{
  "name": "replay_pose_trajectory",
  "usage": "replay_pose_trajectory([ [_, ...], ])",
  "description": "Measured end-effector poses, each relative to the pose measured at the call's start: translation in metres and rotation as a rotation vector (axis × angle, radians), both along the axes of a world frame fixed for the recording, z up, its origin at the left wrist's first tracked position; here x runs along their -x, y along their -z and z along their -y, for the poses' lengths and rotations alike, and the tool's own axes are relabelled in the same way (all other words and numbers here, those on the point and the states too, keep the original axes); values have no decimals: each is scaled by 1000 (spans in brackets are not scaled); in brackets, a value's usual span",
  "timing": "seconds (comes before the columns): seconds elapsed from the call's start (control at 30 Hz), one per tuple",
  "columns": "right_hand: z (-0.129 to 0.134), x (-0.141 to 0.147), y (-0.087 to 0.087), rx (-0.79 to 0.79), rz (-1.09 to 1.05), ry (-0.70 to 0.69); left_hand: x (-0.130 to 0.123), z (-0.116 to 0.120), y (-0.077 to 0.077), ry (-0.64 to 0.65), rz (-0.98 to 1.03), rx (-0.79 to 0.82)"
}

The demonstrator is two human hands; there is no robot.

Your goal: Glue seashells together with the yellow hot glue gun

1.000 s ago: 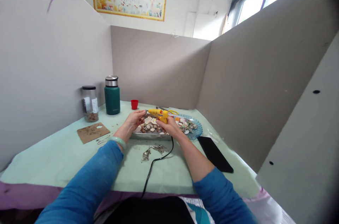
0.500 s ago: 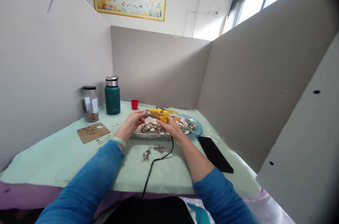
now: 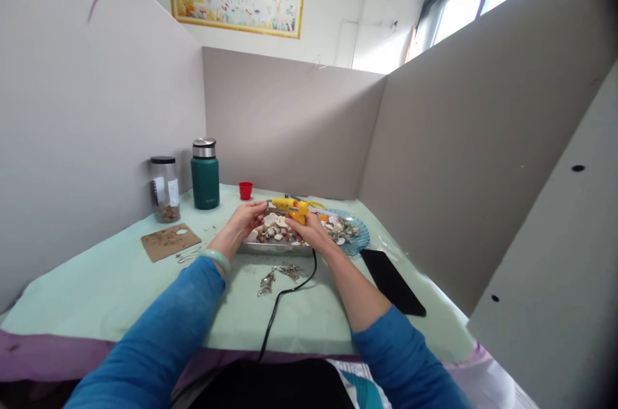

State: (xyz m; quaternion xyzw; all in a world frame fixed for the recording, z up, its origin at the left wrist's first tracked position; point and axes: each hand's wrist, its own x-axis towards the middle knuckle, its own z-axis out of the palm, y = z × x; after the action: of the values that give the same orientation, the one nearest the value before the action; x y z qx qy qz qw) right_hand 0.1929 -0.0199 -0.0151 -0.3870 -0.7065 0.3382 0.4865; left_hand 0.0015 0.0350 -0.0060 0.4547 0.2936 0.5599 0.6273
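Note:
My right hand (image 3: pixel 309 230) is closed round the handle of a yellow glue gun (image 3: pixel 291 206), whose nozzle points left. Close to that nozzle, the fingers of my left hand (image 3: pixel 247 217) are pinched together; whatever sits between them is too small to name. Both hands are held above a metal tray (image 3: pixel 275 248) of mixed seashells (image 3: pixel 276 228). From below my right hand a black cord (image 3: pixel 276 306) runs down over the table's front edge. Small silver metal clips or clasps (image 3: pixel 280 276) lie in a heap in front of the tray.
A blue glass plate (image 3: pixel 361 240) with more shells stands right of the tray, near a black flat slab (image 3: pixel 393 281). At left are a brown board (image 3: pixel 170 242), a jar (image 3: pixel 165 190) and a green flask (image 3: pixel 205 176). A red cup (image 3: pixel 246 190) stands behind. Grey partitions enclose the table.

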Motion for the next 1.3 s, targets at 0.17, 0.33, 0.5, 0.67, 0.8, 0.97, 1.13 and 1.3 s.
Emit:
replay_pose_trajectory([
  [0.17, -1, -1, 1, -8, 27, 13, -1, 1, -1, -6, 0, 4],
  [0.33, 0, 0, 0, 2, 22, 13, -1, 0, -1, -12, -3, 9],
  [0.5, -1, 0, 1, -7, 19, -5, 0, -1, 1, -1, 7, -2],
  [0.67, -3, -1, 3, 5, 14, -3, -1, 0, 0, -26, 18, 6],
  [0.8, -4, -1, 4, 18, 30, -2, -1, 3, -3, -53, 39, 14],
  [0.97, -3, -1, 3, 10, 41, -14, -2, 6, -6, -72, 66, 26],
  [1.13, 0, 0, 1, 24, 39, -4, -2, 6, -6, -87, 77, 41],
  [1.3, 3, 1, -2, 37, 43, -12, -1, 4, -5, -87, 94, 40],
])
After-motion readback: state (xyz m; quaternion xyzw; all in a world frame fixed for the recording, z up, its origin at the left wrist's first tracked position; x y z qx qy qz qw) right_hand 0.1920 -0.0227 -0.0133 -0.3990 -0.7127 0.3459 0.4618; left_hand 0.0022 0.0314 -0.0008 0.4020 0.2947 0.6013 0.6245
